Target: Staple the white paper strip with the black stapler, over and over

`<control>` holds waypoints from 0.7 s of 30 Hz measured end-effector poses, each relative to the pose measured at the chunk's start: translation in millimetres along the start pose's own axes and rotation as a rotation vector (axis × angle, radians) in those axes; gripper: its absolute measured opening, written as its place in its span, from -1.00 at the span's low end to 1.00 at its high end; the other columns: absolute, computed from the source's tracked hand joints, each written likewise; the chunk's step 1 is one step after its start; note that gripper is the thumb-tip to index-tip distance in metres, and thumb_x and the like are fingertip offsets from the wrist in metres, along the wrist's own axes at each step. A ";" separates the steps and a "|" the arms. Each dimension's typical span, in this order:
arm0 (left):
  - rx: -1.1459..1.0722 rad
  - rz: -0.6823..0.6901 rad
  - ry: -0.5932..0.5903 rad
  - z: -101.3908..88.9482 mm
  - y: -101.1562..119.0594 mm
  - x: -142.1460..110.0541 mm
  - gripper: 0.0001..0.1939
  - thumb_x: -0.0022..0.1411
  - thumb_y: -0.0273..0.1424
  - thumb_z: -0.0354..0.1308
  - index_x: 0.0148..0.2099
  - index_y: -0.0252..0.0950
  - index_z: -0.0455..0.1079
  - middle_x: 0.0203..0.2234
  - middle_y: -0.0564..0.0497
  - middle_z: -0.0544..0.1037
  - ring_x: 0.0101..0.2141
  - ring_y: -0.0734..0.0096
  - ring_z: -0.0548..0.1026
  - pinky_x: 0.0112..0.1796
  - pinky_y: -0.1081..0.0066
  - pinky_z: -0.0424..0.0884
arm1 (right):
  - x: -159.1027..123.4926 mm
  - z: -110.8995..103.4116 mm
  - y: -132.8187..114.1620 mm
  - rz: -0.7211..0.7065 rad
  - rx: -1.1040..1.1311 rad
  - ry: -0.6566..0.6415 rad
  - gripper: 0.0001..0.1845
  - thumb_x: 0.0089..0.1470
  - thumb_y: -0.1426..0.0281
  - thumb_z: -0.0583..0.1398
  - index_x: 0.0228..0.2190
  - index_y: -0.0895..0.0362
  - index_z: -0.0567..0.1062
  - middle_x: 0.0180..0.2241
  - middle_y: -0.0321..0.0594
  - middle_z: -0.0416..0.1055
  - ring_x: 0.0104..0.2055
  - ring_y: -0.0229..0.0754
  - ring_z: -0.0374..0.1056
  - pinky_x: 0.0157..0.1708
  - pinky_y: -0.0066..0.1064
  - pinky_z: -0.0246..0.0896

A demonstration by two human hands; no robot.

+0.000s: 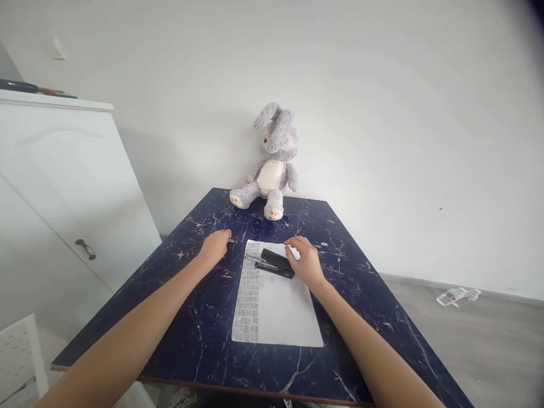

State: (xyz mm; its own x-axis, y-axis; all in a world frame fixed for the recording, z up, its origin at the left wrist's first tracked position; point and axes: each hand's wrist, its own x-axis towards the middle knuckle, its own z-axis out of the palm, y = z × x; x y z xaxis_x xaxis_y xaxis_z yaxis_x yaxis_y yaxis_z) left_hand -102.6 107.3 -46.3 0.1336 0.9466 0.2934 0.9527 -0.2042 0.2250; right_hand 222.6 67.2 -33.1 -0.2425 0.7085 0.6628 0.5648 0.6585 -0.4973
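A black stapler (275, 263) lies opened on the far end of a white sheet of paper (276, 306) on a dark blue marbled table (199, 328). My right hand (305, 262) rests beside the stapler's right end, fingers curled, pinching something small and white. My left hand (216, 247) lies on the table to the left of the paper, fingertips on a small grey strip (232, 241) that looks like staples. A column of staple rows runs down the paper's left edge (249, 300).
A grey plush rabbit (272, 164) sits at the table's far edge against the white wall. A white cabinet (63, 192) stands to the left. A clear plastic bottle (457, 295) lies on the floor at the right. Another small grey piece (324, 245) lies near my right hand.
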 end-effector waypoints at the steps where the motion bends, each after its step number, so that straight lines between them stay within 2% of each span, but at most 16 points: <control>1: -0.004 0.015 -0.004 0.3 2.3 -0.4 -0.61 0.26 -0.62 0.03 0.02 -0.23 0.54 -0.19 -0.19 0.64 -0.17 0.05 0.60 -0.12 0.23 0.44 | -1.0 5.3 -9.2 -0.019 0.024 -0.018 -0.78 0.30 0.38 0.10 -0.17 0.03 0.56 -0.15 -0.11 0.51 -0.07 0.02 0.41 -0.01 -0.10 0.35; 4: -0.036 0.089 -0.020 2.5 6.7 -0.5 -0.59 0.26 -0.60 0.05 0.06 -0.20 0.55 -0.10 -0.16 0.63 -0.06 0.05 0.55 -0.03 0.23 0.41 | -3.3 13.5 -22.1 -0.050 0.035 -0.126 -0.76 0.33 0.35 0.11 -0.06 0.02 0.53 -0.08 -0.09 0.50 -0.03 0.03 0.40 0.04 -0.07 0.32; 7: -0.071 0.151 -0.044 5.1 6.7 0.3 -0.67 0.26 -0.57 0.08 -0.06 -0.20 0.60 -0.09 -0.16 0.62 -0.04 0.02 0.53 0.03 0.21 0.38 | -5.8 13.5 -18.7 -0.021 0.019 -0.306 -0.63 0.29 0.25 0.21 0.10 0.00 0.45 -0.02 -0.09 0.49 0.01 0.06 0.40 0.02 -0.06 0.33; 9: -0.104 0.160 -0.032 6.4 5.9 0.3 -0.63 0.25 -0.58 0.09 0.01 -0.21 0.58 -0.05 -0.17 0.60 -0.02 0.02 0.53 0.03 0.20 0.38 | -7.5 13.0 -14.2 0.000 0.008 -0.375 -0.54 0.22 0.24 0.28 0.12 0.00 0.42 0.00 -0.09 0.48 0.03 0.05 0.39 0.01 -0.07 0.33; 11: -0.163 0.179 -0.008 6.9 5.5 0.0 -0.57 0.24 -0.58 0.09 0.09 -0.21 0.54 0.01 -0.17 0.58 -0.01 0.02 0.52 0.03 0.18 0.38 | -8.7 13.5 -11.4 0.008 -0.007 -0.383 -0.56 0.19 0.29 0.31 0.09 0.03 0.44 -0.02 -0.10 0.49 0.02 0.04 0.39 0.01 -0.10 0.32; 13: -0.232 0.219 -0.020 6.3 5.9 -0.4 -0.62 0.24 -0.56 0.09 0.03 -0.20 0.57 -0.01 -0.16 0.59 -0.04 0.03 0.53 0.02 0.18 0.38 | -9.2 14.8 -10.9 0.020 -0.010 -0.378 -0.62 0.19 0.35 0.30 0.04 0.05 0.46 -0.06 -0.10 0.50 -0.02 0.01 0.39 -0.02 -0.13 0.32; 17: -0.221 0.255 -0.073 0.6 10.3 -1.3 -0.79 0.27 -0.53 0.09 -0.21 -0.20 0.55 -0.20 -0.12 0.62 -0.11 0.09 0.56 -0.05 0.24 0.42 | -8.8 16.0 -12.9 0.038 -0.009 -0.393 -0.67 0.19 0.37 0.29 -0.01 0.05 0.47 -0.11 -0.13 0.51 -0.08 -0.03 0.41 -0.08 -0.19 0.31; 21: -0.178 0.215 -0.019 -7.8 25.1 -5.8 -0.86 0.33 -0.50 0.06 -0.16 -0.23 0.44 -0.29 -0.10 0.60 -0.24 0.13 0.59 -0.22 0.29 0.44 | -8.2 15.2 -13.5 0.054 -0.019 -0.400 -0.68 0.19 0.38 0.29 -0.01 0.06 0.46 -0.11 -0.14 0.51 -0.08 -0.05 0.41 -0.10 -0.25 0.29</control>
State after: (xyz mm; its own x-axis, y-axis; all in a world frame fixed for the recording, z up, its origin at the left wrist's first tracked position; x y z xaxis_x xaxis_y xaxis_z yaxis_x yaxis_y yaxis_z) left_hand -81.6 94.7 -35.1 0.3342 0.8809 0.3353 0.8390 -0.4401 0.3200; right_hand 205.0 56.4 -40.4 -0.4978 0.7871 0.3643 0.5989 0.6157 -0.5120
